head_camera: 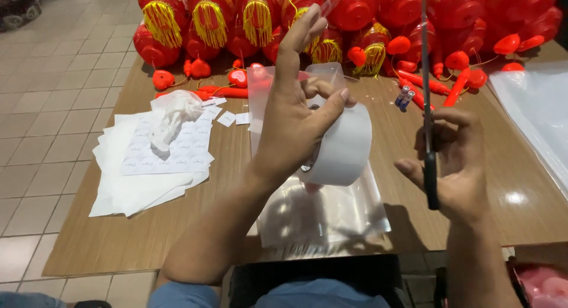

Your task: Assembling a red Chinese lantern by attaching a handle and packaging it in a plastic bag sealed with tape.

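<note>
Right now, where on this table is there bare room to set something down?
Bare wood along the near-left edge of the table, below the white paper sheets, and right of the right hand. The far edge is crowded with red lanterns.

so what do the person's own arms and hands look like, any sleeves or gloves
Both hands are bare: no gloves, rings, watch or bands show on the left hand or the right hand. The forearms are uncovered down to the elbows. A blue sleeve shows at the left upper arm near the bottom edge; no right sleeve is visible.
</note>
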